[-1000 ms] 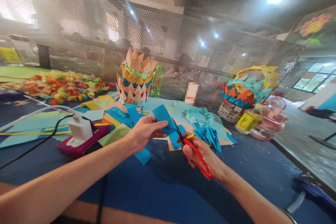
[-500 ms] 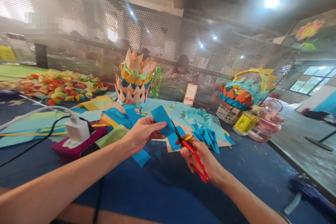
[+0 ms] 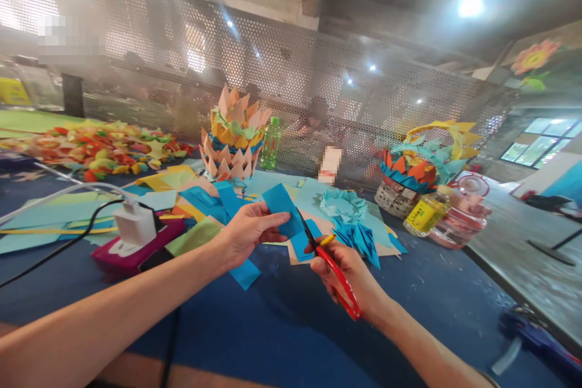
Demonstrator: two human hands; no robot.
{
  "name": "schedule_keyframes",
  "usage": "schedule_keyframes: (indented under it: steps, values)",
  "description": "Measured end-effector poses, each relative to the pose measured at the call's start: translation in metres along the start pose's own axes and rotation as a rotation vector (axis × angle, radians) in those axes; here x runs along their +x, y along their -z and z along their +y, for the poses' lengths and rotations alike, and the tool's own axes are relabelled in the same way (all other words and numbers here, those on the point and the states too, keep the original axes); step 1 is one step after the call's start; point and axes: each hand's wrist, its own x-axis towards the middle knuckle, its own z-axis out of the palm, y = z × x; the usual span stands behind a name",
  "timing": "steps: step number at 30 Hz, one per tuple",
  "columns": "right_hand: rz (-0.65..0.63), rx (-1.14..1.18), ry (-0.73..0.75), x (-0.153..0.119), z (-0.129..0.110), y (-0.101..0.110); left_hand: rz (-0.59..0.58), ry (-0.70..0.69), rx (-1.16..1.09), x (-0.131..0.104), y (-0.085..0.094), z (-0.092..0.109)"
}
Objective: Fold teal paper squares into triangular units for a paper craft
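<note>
My left hand (image 3: 257,231) pinches a folded blue paper piece (image 3: 279,203) between thumb and fingers. The red-handled scissors (image 3: 339,282) are in my right hand (image 3: 348,264), which also has a small yellow thing (image 3: 328,240) between its fingers. The dark blades point up and left and lie at the right edge of the blue paper. More blue paper (image 3: 306,242) lies on the table behind the scissors, and folded blue points (image 3: 359,239) rest to the right of it.
A purple power strip (image 3: 122,254) with a white charger stands at left. Behind are a tiered paper basket (image 3: 234,139), a green bottle (image 3: 271,144) and a pile of paper stars (image 3: 109,148). At right are a yellow-labelled bottle (image 3: 425,215) and a glue gun (image 3: 536,333).
Both hands are nearly still, still with the blue paper and the scissors. The view has shifted very slightly.
</note>
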Motion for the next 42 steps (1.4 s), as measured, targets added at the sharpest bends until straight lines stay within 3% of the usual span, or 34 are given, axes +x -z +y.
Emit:
schedule_keyframes:
  steps: [18,28,42]
  values:
    - [0.026,-0.025,0.003,-0.001,0.004,-0.001,-0.021,0.007,-0.08,-0.001,0.002,-0.001]
    - [0.011,-0.092,0.034,-0.004,0.002,-0.003,0.12,-0.067,-0.068,0.0,0.007,0.004]
    - [-0.062,-0.277,0.148,-0.015,-0.007,-0.001,0.034,-0.068,0.014,-0.005,0.003,0.01]
